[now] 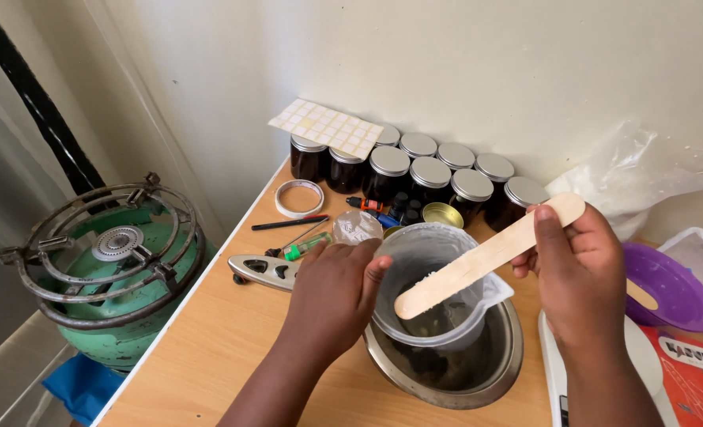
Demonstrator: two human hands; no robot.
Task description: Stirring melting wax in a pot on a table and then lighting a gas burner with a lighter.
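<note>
My left hand (334,289) gripping jug (434,269) rim, my right hand (576,273) closed on stick (486,255) dipped inside, jug in bowl (478,372) on bench (217,348)

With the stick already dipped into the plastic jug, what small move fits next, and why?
Probably a slow stir. The right hand holds the wooden stick slanted, its lower end inside the clear plastic jug, which sits in the metal bowl. The left hand grips the jug's rim, so it looks steadied. What is in the jug is hard to tell.
</note>
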